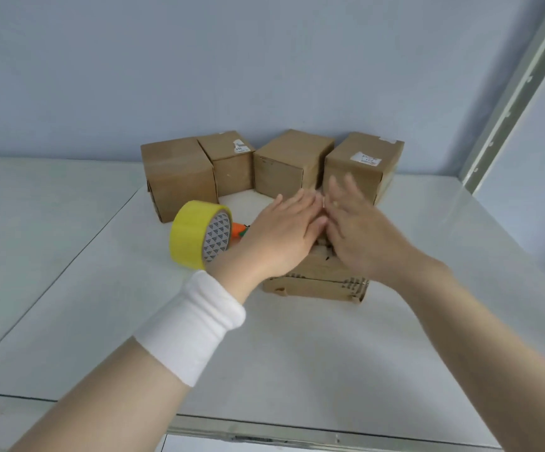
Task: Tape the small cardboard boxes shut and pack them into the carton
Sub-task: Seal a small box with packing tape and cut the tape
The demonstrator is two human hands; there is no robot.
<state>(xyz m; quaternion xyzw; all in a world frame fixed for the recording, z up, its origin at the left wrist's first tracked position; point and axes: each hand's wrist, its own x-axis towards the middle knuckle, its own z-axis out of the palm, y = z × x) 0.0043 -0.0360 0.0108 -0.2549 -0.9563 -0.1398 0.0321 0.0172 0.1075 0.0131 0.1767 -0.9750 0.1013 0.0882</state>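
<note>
Seemingly, left hand [280,233] and blurred right hand [356,230] — fingers straight, gripping nothing — press the frayed corrugated cardboard box [316,283].

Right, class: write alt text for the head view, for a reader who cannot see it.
A left hand and right hand spread flat over a small cardboard box on a table. A yellow tape roll stands beside it, four boxes behind.
</note>
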